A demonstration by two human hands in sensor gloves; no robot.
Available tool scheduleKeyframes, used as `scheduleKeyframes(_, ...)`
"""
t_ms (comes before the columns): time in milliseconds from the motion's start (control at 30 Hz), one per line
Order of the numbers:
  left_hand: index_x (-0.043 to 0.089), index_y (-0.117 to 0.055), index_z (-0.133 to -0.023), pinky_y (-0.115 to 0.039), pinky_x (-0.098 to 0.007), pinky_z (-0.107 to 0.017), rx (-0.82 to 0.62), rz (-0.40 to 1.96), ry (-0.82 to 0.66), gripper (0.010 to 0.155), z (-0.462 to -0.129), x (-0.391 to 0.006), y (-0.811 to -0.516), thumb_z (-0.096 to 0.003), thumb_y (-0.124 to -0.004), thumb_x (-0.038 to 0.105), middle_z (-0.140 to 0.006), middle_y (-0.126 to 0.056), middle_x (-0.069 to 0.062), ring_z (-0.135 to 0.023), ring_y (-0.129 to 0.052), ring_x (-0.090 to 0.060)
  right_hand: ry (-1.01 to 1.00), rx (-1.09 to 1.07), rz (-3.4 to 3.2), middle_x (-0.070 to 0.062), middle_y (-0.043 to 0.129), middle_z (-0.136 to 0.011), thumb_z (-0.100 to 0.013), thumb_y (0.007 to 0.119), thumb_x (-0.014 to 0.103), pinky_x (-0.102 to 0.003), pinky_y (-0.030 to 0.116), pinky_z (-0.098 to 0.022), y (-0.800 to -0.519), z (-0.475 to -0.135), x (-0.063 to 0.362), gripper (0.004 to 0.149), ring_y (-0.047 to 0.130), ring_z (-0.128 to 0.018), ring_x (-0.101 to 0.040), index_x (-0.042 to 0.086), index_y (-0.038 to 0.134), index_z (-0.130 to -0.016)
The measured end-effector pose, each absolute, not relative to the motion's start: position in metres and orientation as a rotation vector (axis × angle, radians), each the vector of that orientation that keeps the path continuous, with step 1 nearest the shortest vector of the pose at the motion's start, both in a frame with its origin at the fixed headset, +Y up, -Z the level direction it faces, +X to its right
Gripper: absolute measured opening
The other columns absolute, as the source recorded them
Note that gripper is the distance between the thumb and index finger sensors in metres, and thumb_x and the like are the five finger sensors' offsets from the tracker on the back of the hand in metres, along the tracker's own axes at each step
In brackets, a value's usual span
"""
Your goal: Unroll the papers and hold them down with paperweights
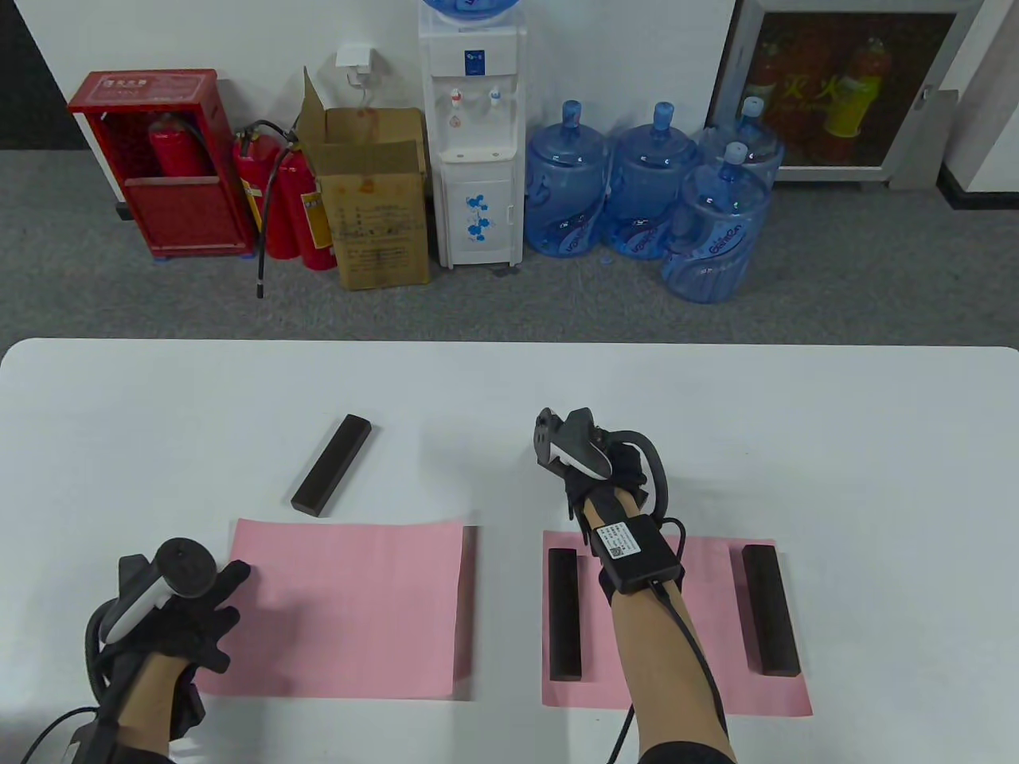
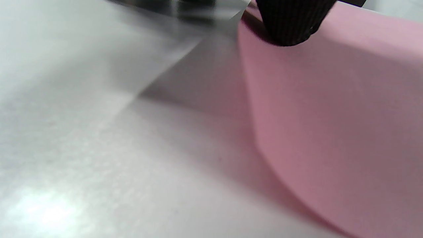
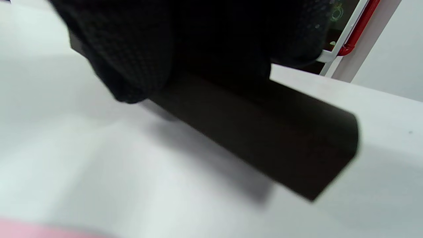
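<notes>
The left pink paper (image 1: 346, 609) lies unrolled on the white table (image 1: 509, 382). My left hand (image 1: 223, 609) presses its left edge with fingers spread; in the left wrist view a fingertip (image 2: 287, 23) rests on the paper (image 2: 330, 115), whose edge curls up. The right pink paper (image 1: 677, 629) lies flat under two dark paperweights, one on its left side (image 1: 564, 614) and one on its right side (image 1: 771, 609). My right hand (image 1: 605, 461) is beyond that paper. In the right wrist view its fingers (image 3: 132, 59) grip a dark paperweight (image 3: 264, 138) just above the table. A loose paperweight (image 1: 332, 475) lies behind the left paper.
Beyond the table's far edge stand a water dispenser (image 1: 474, 135), several blue water bottles (image 1: 653, 191), a cardboard box (image 1: 374, 199) and red fire extinguishers (image 1: 286, 199) on the grey floor.
</notes>
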State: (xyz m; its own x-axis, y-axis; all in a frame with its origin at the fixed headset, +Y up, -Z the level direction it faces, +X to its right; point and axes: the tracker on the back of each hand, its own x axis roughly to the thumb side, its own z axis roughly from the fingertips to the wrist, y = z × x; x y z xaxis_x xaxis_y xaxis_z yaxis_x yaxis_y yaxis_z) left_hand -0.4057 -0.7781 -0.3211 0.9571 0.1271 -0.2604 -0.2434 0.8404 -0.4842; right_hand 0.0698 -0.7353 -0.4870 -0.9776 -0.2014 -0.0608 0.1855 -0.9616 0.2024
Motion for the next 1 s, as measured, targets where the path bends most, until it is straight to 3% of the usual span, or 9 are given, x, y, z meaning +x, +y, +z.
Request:
scheduleKeyframes(233, 0.055, -0.041, -0.107, -0.029, -0.066, -0.081, -0.538, 0.205, 0.22, 0.061, -0.321, -0.406, -0.778, -0.0538, -0.07, 0.045, -0.125, -0.017, -0.008, -0.114, -0.02, -0.046, -0.12, -0.012, -3.219, -0.014, 0.086, -0.078, -0.033, 0.091, 0.048, -0.041, 0.087, -0.035, -0.673, -0.443, 0.037, 0.088, 0.103, -0.049, -0.027, 0.012, 0.052, -0.103)
scheduleKeyframes(367, 0.055, -0.041, -0.107, -0.028, -0.066, -0.081, -0.537, 0.211, 0.219, 0.061, -0.32, -0.406, -0.779, -0.0538, -0.07, 0.045, -0.125, -0.017, -0.008, -0.114, -0.02, -0.046, -0.121, -0.085, -3.341, -0.016, 0.089, -0.073, -0.033, 0.091, 0.051, -0.038, 0.092, -0.025, -0.665, -0.41, 0.008, 0.09, 0.108, -0.038, -0.024, 0.01, 0.052, -0.103)
scheduleKeyframes(633, 0.055, -0.041, -0.107, -0.028, -0.066, -0.081, -0.537, 0.213, 0.218, 0.061, -0.32, -0.407, -0.779, -0.0539, -0.07, 0.045, -0.125, -0.016, -0.008, -0.114, -0.019, -0.046, -0.306, -0.089, -3.416, -0.019, 0.091, -0.068, -0.033, 0.092, 0.051, -0.033, 0.096, -0.014, -0.694, -0.361, -0.055, 0.089, 0.111, -0.027, -0.021, 0.007, 0.056, -0.101)
scheduleKeyframes(1000, 0.055, -0.04, -0.107, -0.028, -0.066, -0.081, -0.543, 0.217, 0.217, 0.061, -0.32, -0.407, -0.779, -0.0542, -0.069, 0.045, -0.124, -0.015, -0.008, -0.114, -0.018, -0.046, -0.416, 0.058, -3.198, -0.021, 0.092, -0.065, -0.034, 0.093, 0.051, -0.031, 0.098, -0.009, -0.752, -0.354, -0.086, 0.088, 0.113, -0.022, -0.02, 0.005, 0.058, -0.1)
